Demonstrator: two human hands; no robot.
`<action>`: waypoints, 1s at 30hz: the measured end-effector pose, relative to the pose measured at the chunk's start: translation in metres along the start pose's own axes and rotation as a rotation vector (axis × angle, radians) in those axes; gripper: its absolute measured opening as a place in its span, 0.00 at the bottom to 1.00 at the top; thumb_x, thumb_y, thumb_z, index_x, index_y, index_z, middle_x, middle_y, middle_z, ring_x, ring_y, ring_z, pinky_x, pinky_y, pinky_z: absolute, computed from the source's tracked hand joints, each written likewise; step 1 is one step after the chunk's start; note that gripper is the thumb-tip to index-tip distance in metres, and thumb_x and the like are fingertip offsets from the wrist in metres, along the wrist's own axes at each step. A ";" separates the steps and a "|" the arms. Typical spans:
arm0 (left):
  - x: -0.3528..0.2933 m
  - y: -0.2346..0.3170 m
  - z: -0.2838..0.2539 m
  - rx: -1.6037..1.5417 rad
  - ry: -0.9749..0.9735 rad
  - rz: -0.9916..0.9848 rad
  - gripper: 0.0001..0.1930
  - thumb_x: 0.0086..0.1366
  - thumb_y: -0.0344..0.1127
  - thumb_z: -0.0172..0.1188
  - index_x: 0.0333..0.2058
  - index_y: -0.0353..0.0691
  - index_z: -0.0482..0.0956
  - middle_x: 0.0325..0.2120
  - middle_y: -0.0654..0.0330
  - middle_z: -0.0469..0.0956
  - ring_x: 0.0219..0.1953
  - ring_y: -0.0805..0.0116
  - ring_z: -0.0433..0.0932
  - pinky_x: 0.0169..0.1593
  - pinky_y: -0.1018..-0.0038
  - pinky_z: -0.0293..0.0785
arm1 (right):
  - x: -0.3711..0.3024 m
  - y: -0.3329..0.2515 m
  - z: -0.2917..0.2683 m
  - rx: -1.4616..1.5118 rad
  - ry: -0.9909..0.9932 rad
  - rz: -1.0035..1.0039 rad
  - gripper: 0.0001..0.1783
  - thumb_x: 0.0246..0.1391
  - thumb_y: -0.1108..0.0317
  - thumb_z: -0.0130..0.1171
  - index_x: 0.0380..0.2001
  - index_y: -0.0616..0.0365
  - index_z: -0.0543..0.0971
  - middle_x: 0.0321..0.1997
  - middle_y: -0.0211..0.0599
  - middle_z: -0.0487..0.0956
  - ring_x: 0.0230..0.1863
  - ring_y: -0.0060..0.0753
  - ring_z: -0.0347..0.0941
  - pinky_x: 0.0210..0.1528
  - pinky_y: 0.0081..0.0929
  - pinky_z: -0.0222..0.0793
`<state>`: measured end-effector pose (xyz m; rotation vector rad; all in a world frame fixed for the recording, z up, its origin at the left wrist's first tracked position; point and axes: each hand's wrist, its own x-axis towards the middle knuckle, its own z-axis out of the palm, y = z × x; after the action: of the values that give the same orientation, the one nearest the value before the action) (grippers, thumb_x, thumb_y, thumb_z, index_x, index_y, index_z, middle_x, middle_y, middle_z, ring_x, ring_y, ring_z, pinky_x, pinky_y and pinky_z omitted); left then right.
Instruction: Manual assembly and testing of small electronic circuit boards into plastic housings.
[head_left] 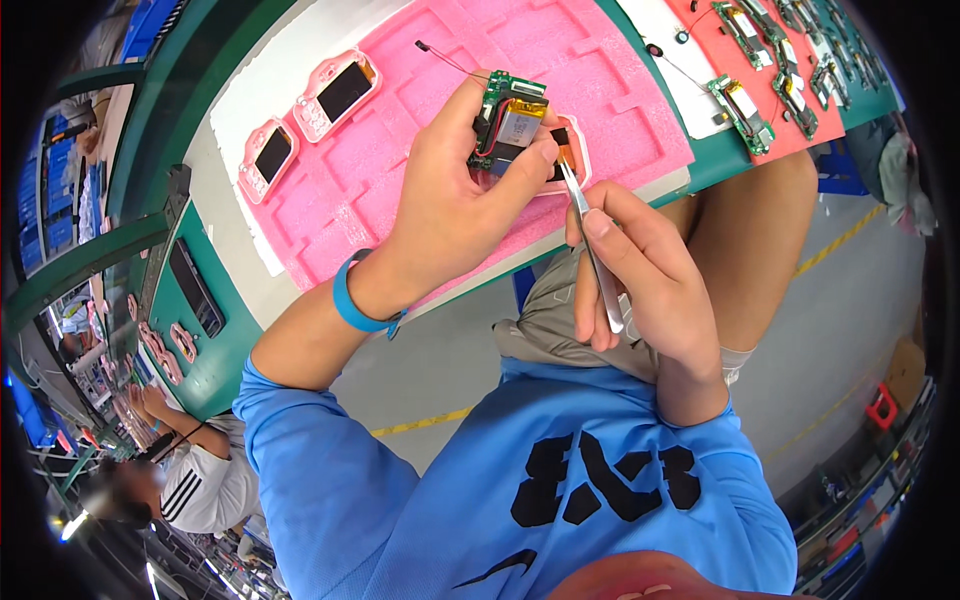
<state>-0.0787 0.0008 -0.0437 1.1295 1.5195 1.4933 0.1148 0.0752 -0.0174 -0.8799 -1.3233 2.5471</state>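
Note:
My left hand (440,195) is closed on a green circuit board (518,87), with a silver battery (521,123) on it and thin wires trailing off its far left corner. Beside and partly under the board is a pink camera-shaped casing (584,160) with a dark screen; the hand and board hide much of it. In my right hand (650,265) I grip metal tweezers (604,283), their tips at an orange flex cable (565,155) by the screen. Whether the tips pinch the cable, I cannot tell.
A pink foam tray (430,130) with moulded recesses covers the bench before me. Two pink casings with screens, one nearer (270,160) and one farther (338,95), lie at its left. Several wired circuit boards (742,115) lie at right. A phone (196,287) and a co-worker (205,470) are at left.

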 end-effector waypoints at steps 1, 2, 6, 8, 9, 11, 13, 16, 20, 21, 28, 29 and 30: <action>0.000 -0.001 0.000 0.015 -0.003 0.007 0.12 0.70 0.26 0.65 0.50 0.35 0.77 0.42 0.56 0.87 0.36 0.72 0.84 0.40 0.78 0.82 | 0.001 0.000 0.001 -0.002 0.004 0.001 0.12 0.81 0.64 0.43 0.45 0.60 0.71 0.15 0.42 0.80 0.07 0.23 0.63 0.13 0.15 0.60; -0.001 -0.001 0.000 0.030 -0.006 0.014 0.12 0.70 0.26 0.65 0.50 0.35 0.77 0.41 0.56 0.87 0.36 0.72 0.84 0.40 0.78 0.81 | 0.001 0.001 0.001 -0.003 0.007 0.002 0.12 0.81 0.63 0.43 0.45 0.60 0.71 0.15 0.42 0.79 0.07 0.23 0.63 0.13 0.15 0.59; -0.002 -0.003 0.001 0.020 0.009 0.007 0.12 0.69 0.26 0.65 0.50 0.35 0.77 0.40 0.57 0.87 0.35 0.72 0.84 0.39 0.78 0.80 | 0.000 0.002 0.001 -0.020 0.006 0.004 0.12 0.81 0.63 0.43 0.45 0.59 0.71 0.14 0.40 0.79 0.06 0.23 0.61 0.13 0.16 0.57; -0.002 -0.003 0.001 0.019 0.010 0.007 0.12 0.69 0.26 0.65 0.50 0.35 0.77 0.40 0.57 0.87 0.35 0.72 0.84 0.38 0.79 0.80 | 0.000 0.003 0.002 -0.024 0.007 0.001 0.12 0.81 0.62 0.43 0.45 0.59 0.71 0.14 0.40 0.79 0.06 0.23 0.60 0.13 0.16 0.57; -0.002 -0.003 0.001 0.022 0.011 0.005 0.12 0.69 0.25 0.65 0.50 0.35 0.77 0.40 0.57 0.87 0.35 0.72 0.84 0.38 0.79 0.80 | 0.001 0.004 0.002 -0.013 0.005 -0.003 0.12 0.81 0.62 0.43 0.45 0.59 0.71 0.13 0.40 0.78 0.06 0.23 0.60 0.13 0.16 0.56; -0.003 -0.002 0.000 0.027 0.013 0.000 0.12 0.69 0.25 0.65 0.50 0.35 0.77 0.40 0.57 0.87 0.35 0.72 0.84 0.38 0.78 0.80 | 0.001 0.007 0.001 0.009 0.001 -0.009 0.12 0.81 0.62 0.43 0.45 0.59 0.71 0.13 0.39 0.77 0.06 0.23 0.59 0.13 0.17 0.55; -0.003 -0.002 0.001 0.032 0.011 -0.001 0.12 0.69 0.25 0.65 0.50 0.35 0.77 0.40 0.56 0.87 0.35 0.72 0.84 0.38 0.78 0.80 | 0.002 0.009 0.001 0.021 0.001 -0.016 0.12 0.82 0.62 0.44 0.45 0.59 0.71 0.13 0.39 0.77 0.06 0.23 0.58 0.13 0.17 0.55; -0.003 -0.002 0.003 0.023 0.022 0.018 0.13 0.69 0.26 0.64 0.51 0.35 0.77 0.39 0.57 0.87 0.33 0.74 0.83 0.36 0.80 0.78 | 0.004 0.013 -0.001 -0.015 -0.017 -0.074 0.12 0.81 0.62 0.44 0.45 0.59 0.71 0.13 0.38 0.77 0.06 0.23 0.59 0.13 0.17 0.55; -0.001 0.015 -0.009 -0.016 -0.050 -0.117 0.12 0.70 0.28 0.64 0.51 0.35 0.78 0.36 0.58 0.86 0.30 0.76 0.80 0.33 0.82 0.75 | 0.005 0.016 -0.006 -0.004 -0.015 -0.141 0.11 0.81 0.63 0.45 0.45 0.59 0.71 0.14 0.36 0.76 0.08 0.23 0.61 0.14 0.17 0.55; 0.001 0.023 -0.014 -0.034 -0.085 -0.187 0.12 0.71 0.28 0.63 0.51 0.35 0.79 0.34 0.59 0.86 0.29 0.77 0.79 0.32 0.82 0.74 | 0.005 0.017 -0.008 0.007 -0.013 -0.164 0.10 0.81 0.64 0.46 0.45 0.58 0.71 0.14 0.35 0.76 0.09 0.22 0.62 0.14 0.17 0.56; 0.001 0.044 -0.014 0.053 -0.146 -0.455 0.11 0.72 0.29 0.62 0.50 0.35 0.82 0.26 0.62 0.84 0.23 0.79 0.74 0.27 0.83 0.68 | 0.009 0.027 -0.016 -0.053 0.049 -0.274 0.06 0.78 0.68 0.50 0.44 0.58 0.72 0.16 0.31 0.75 0.15 0.19 0.65 0.19 0.15 0.57; 0.000 0.044 -0.012 0.053 -0.148 -0.440 0.10 0.71 0.29 0.62 0.49 0.34 0.82 0.25 0.62 0.83 0.22 0.79 0.74 0.26 0.83 0.68 | 0.007 0.025 -0.016 -0.131 0.065 -0.287 0.05 0.77 0.69 0.50 0.44 0.58 0.72 0.16 0.30 0.75 0.15 0.19 0.65 0.20 0.15 0.56; 0.000 0.043 -0.009 0.052 -0.150 -0.425 0.10 0.71 0.29 0.62 0.49 0.34 0.83 0.24 0.63 0.83 0.21 0.79 0.74 0.26 0.83 0.68 | 0.006 0.023 -0.016 -0.209 0.080 -0.298 0.04 0.77 0.70 0.51 0.43 0.58 0.72 0.16 0.30 0.74 0.16 0.18 0.64 0.21 0.16 0.56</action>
<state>-0.0827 -0.0051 -0.0003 0.8564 1.5801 1.0646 0.1219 0.0754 -0.0450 -0.7435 -1.5832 2.1578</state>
